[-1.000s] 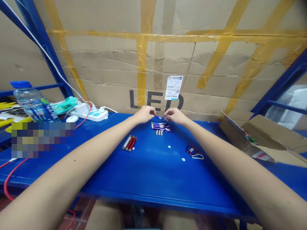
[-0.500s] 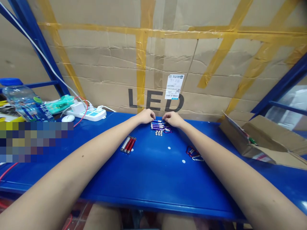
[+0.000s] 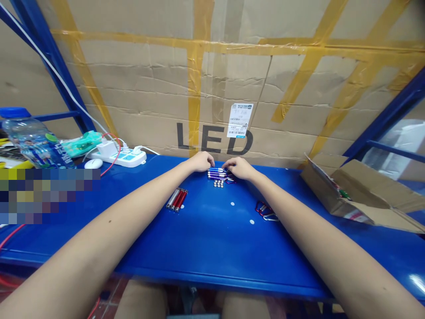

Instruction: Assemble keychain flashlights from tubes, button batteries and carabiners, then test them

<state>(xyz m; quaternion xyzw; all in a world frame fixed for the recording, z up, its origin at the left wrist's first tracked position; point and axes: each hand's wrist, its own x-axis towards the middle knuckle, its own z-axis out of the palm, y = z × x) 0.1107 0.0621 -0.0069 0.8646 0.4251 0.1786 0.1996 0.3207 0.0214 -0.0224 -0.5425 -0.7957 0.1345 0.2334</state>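
My left hand (image 3: 203,161) is closed, its fingertips at the left end of the farthest blue mini flashlight. On the opposite side, my right hand (image 3: 241,167) has its fingers curled in a pinch at that flashlight's right end. The row of slim blue and purple mini flashlights (image 3: 216,174) lies sideways between them, and a purple carabiner (image 3: 231,180) sits at its right. Just nearer to me are several small silver button cells (image 3: 218,183). Red and silver tubes (image 3: 177,199) lie side by side nearer my left forearm. Red and silver carabiners (image 3: 265,212) rest by my right forearm, which partly covers them.
A large taped cardboard box (image 3: 149,97) walls off the back of the blue table (image 3: 199,248). At left are a white power strip (image 3: 129,158), cables, a white earbud case (image 3: 93,164) and a water bottle (image 3: 33,139). An open cardboard carton (image 3: 325,190) stands at right.
My right hand's fingers have shifted slightly at the flashlights' right end. The left hand stays nearly in place. The whole view has moved a little.
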